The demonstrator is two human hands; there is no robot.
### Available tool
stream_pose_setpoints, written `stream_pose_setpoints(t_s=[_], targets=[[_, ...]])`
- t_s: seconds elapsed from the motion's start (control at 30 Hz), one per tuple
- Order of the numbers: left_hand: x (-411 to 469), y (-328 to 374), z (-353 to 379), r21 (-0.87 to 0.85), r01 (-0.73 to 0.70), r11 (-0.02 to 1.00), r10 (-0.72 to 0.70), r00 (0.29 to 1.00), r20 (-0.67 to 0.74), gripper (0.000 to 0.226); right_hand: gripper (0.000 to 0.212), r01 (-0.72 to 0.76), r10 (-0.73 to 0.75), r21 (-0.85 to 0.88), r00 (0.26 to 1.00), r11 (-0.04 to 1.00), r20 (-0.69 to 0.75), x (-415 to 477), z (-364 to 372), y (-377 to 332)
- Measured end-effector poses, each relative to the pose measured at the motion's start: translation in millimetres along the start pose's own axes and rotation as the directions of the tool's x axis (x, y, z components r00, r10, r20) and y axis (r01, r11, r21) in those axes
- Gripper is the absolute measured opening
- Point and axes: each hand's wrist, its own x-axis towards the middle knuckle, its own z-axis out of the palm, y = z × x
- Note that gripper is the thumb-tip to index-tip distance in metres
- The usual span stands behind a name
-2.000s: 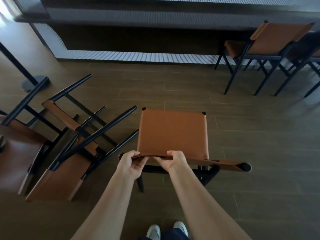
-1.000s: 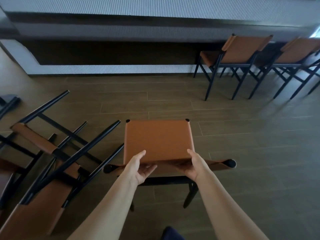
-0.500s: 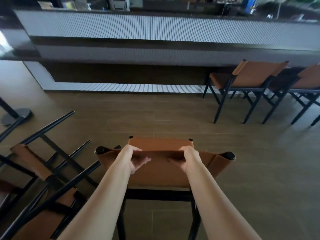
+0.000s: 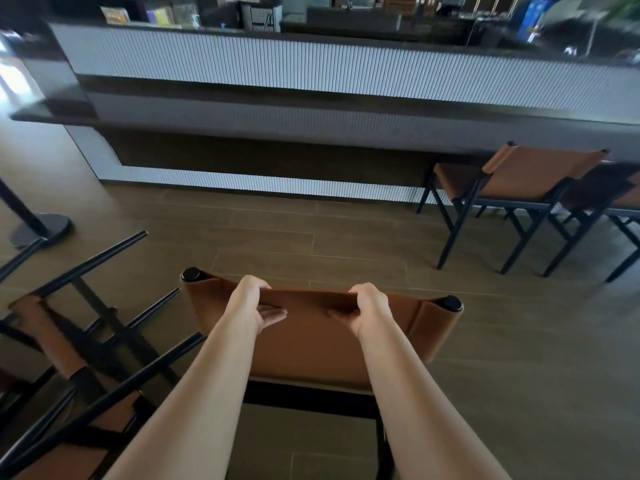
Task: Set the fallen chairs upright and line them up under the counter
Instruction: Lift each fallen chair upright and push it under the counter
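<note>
I find the chair [image 4: 322, 344] upright with its tan leather backrest towards me, its black frame crossing below the leather. My left hand [image 4: 250, 302] and right hand [image 4: 370, 306] are both clamped on the top edge of that backrest, fingers curled over the far side, the two hands apart on either side of the middle. The chair's seat is hidden behind the backrest and my forearms, and I cannot tell whether its legs touch the floor [image 4: 346, 244]. It sits out on the open wooden floor, well short of the long surface [image 4: 311, 109] with the ribbed white front, and is not under the overhang. To my left lie the fallen chairs [image 4: 55, 341], a tangle of black legs and tan leather on their sides, one leg reaching just beside the held chair. To my right two upright chairs [image 4: 526, 174] stand side by side with their seats tucked under the surface; the farther one is cut by the edge of view. A black post on a round base [image 4: 41, 230] stands at far left. Blurred items sit on top of the surface.
</note>
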Motion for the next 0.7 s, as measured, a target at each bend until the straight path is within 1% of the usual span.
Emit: stream_pose_setpoints(t_s=[0.1, 0.13, 0.23, 0.27, 0.37, 0.4, 0.53, 0.6, 0.7], targets=[[5, 12, 7, -0.075, 0.024, 0.997, -0.023, 1.0, 0.017, 0.004, 0.017, -0.018, 0.018, 0.018, 1.0, 1.0, -0.02, 5, 10, -13], [8, 17, 9, -0.085, 0.043, 0.995, -0.041, 0.999, 0.027, 0.004, 0.019, -0.034, 0.035, 0.033, 0.999, 0.999, -0.024, 8, 14, -18], [18, 32, 16, -0.083, 0.101, 0.991, -0.096, 0.993, 0.062, 0.007, 0.04, -0.098, 0.101, 0.084, 0.994, 0.992, -0.04, 18, 24, -31], [23, 37, 20, -0.082, 0.106, 0.991, -0.101, 0.992, 0.073, 0.008, 0.04, -0.1, 0.105, 0.101, 0.994, 0.99, -0.043, 21, 29, -36], [36, 53, 33, -0.072, 0.098, 0.993, -0.09, 0.99, 0.109, 0.01, 0.03, -0.046, 0.059, 0.171, 0.996, 0.984, -0.073, 31, 41, -48], [41, 59, 38, -0.072, 0.089, 0.993, -0.08, 0.989, 0.124, 0.01, 0.029, -0.033, 0.047, 0.189, 0.996, 0.981, -0.073, 35, 44, -52], [59, 78, 53, -0.049, 0.073, 0.996, -0.064, 0.984, 0.167, 0.011, 0.037, -0.002, 0.02, 0.194, 0.996, 0.981, -0.088, 51, 58, -68], [68, 88, 60, -0.018, 0.081, 0.997, -0.076, 0.98, 0.183, 0.012, 0.039, 0.011, 0.008, 0.201, 0.996, 0.98, -0.093, 59, 63, -76], [78, 102, 70, -0.016, 0.096, 0.995, -0.091, 0.974, 0.208, 0.012, 0.039, 0.053, -0.027, 0.234, 0.993, 0.971, -0.114, 67, 70, -84]])
